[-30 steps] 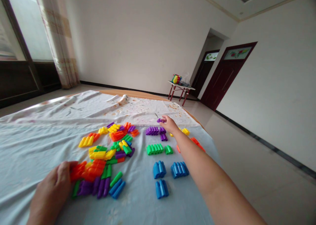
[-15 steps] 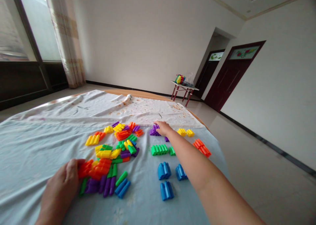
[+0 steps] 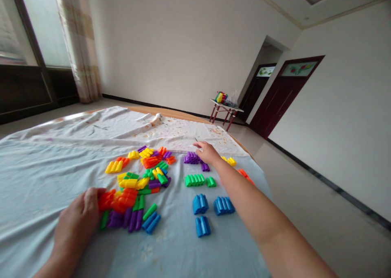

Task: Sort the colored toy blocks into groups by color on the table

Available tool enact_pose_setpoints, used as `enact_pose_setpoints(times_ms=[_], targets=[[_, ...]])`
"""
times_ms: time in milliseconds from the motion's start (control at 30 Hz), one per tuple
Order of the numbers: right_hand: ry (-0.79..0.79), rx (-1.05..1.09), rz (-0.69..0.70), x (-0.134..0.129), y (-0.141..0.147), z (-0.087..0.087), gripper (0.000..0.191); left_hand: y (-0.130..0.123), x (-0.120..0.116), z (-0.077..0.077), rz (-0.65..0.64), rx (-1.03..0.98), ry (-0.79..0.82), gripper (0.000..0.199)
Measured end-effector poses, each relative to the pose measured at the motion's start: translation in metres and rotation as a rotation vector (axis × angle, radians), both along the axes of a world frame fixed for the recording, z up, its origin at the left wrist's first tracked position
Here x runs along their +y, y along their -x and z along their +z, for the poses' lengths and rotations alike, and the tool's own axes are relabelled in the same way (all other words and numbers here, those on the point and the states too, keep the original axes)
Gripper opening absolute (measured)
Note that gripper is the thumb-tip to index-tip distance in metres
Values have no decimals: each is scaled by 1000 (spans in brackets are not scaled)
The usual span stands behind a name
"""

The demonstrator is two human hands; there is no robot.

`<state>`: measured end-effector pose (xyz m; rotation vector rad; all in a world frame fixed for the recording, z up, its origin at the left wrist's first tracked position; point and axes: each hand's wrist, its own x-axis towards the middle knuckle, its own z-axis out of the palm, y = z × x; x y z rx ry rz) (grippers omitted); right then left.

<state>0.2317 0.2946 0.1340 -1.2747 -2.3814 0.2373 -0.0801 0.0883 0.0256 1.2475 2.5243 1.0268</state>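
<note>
Coloured plastic tube-shaped blocks (image 3: 124, 200): grouped by colour on my right, mixed on my left

Nearest on my right, three clusters of glossy blue blocks (image 3: 203, 226) lie apart from one another on the pale blue cloth (image 3: 177, 253). My left hand (image 3: 80, 213) rests at the near-left edge of the jumbled pile (image 3: 133, 220), fingers against a clump of orange blocks (image 3: 106, 200); I cannot tell whether they are clamped on it. Two loose blue tubes (image 3: 153, 224) lie at its right edge.

Farther out, a row of bright green blocks (image 3: 194, 180) has a smaller green cluster (image 3: 210, 182) just beside it. To its left, yellow, orange, green and purple pieces lie mixed, so I judge a good share is left ungrouped.

Beyond the green, a purple row (image 3: 191, 158) stands together. My right hand (image 3: 207, 152) hangs at its far right end, thumb and forefinger apart, nothing visible between them. Yellow blocks (image 3: 231, 161) show past my wrist.
</note>
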Motion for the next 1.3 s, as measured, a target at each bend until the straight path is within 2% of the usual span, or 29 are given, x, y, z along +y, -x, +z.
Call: enact_pose_setpoints(times_ms=[133,233,300,467,600,667,833,1000,1067,1167,1300], targets=[[25,76,252,-53,31,0,31,-8,-3,11,-9,-77,40,57],[65,13,486,-98,60,-4,28,-12,-4,12,7,-75,21,57],[89,-54,577,-121,77,-11,26,-13,-5,12,21,-72,4,58],[66,-117,615,-151,105,-37,24,-17,-5,14,27,-53,-25,56],[17,-14,658,-167,124,-55,41,-17,-6,14,11,-26,-41,56],[4,-25,655,-172,131,-61,39,-17,-6,13,7,-12,-46,55],[16,-47,585,-174,124,-61,22,-16,-6,12,4,1,-59,56],[48,152,489,-182,95,-63,38,-18,-6,12,11,-10,-69,58],[45,177,495,-192,87,-68,35,-18,-5,12,14,-13,-70,59],[79,83,545,-205,78,-74,31,-19,-5,12,14,-10,-66,58],[147,9,622,-209,68,-70,36,-20,-6,13,22,-5,-43,58]])
